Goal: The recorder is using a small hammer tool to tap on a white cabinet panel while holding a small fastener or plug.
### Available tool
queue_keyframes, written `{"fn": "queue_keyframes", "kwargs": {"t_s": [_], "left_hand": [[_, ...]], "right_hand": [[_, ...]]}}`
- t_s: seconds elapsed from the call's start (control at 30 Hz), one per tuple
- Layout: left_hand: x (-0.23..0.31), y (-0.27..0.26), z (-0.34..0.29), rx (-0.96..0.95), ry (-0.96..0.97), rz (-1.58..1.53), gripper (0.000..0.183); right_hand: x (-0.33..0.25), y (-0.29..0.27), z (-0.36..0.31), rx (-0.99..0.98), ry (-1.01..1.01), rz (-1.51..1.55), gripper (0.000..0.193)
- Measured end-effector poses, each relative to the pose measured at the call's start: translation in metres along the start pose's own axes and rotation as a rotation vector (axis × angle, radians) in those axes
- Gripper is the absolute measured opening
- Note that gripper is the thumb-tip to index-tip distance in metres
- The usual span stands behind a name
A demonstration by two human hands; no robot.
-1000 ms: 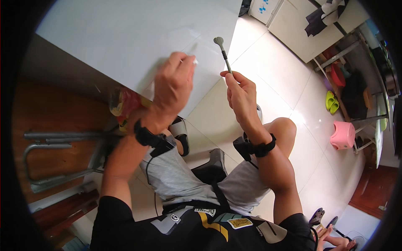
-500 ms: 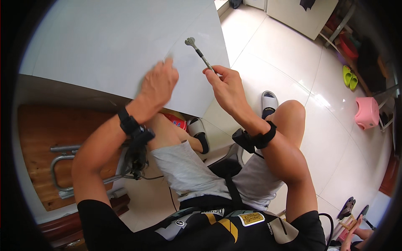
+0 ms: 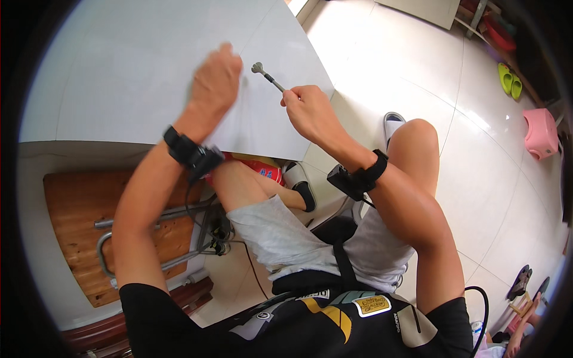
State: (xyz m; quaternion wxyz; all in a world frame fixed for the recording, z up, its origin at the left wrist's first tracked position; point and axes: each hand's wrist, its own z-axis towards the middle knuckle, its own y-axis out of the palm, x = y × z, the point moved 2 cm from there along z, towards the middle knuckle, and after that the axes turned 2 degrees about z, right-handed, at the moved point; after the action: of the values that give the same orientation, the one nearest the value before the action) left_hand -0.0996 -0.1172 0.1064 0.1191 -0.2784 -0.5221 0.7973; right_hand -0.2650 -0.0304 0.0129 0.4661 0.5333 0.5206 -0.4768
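A slim metal back scratcher [image 3: 271,80] with a lobed, claw-like head and a black collar is pinched in my right hand [image 3: 310,110]. Its head points up and left, above the pale tabletop [image 3: 131,77]. The lower end of its shaft is hidden inside my fingers. To its left, my left hand [image 3: 216,80] is raised over the same surface, blurred by motion. The fingers of that hand look curled in, and whether anything is between them is hidden. It is apart from the back scratcher. Black straps with small boxes circle both wrists.
Below the table edge, a wooden board [image 3: 77,238] with metal tube legs leans by cables. A red package [image 3: 262,170] lies beside my leg. A pink stool [image 3: 540,134] and green shoes [image 3: 510,82] stand on the tiled floor at right. Another person's limbs show lower right.
My left hand has moved up and slightly left, its fingers now more curled. My right hand and the back scratcher have shifted a little left. The whole view has also turned slightly.
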Motion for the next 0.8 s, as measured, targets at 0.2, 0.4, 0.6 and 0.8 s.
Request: {"fn": "queue_keyframes", "kwargs": {"t_s": [0.2,0.4,0.6,0.8], "left_hand": [[-0.011,0.012,0.005,0.056,0.062,-0.071,0.02],[0.018,0.033,-0.053,-0.233,0.174,0.067,0.011],[-0.015,-0.031,0.021,0.11,0.112,0.079,0.015],[-0.003,0.014,-0.04,-0.041,0.032,-0.01,0.013]], "right_hand": [[0.003,0.003,0.005,0.028,-0.032,-0.035,0.036],[0.007,0.002,0.008,0.044,-0.05,-0.092,0.035],[0.008,0.004,0.009,-0.02,-0.11,-0.202,0.034],[0.009,0.02,0.002,0.04,-0.323,-0.245,0.025]]}}
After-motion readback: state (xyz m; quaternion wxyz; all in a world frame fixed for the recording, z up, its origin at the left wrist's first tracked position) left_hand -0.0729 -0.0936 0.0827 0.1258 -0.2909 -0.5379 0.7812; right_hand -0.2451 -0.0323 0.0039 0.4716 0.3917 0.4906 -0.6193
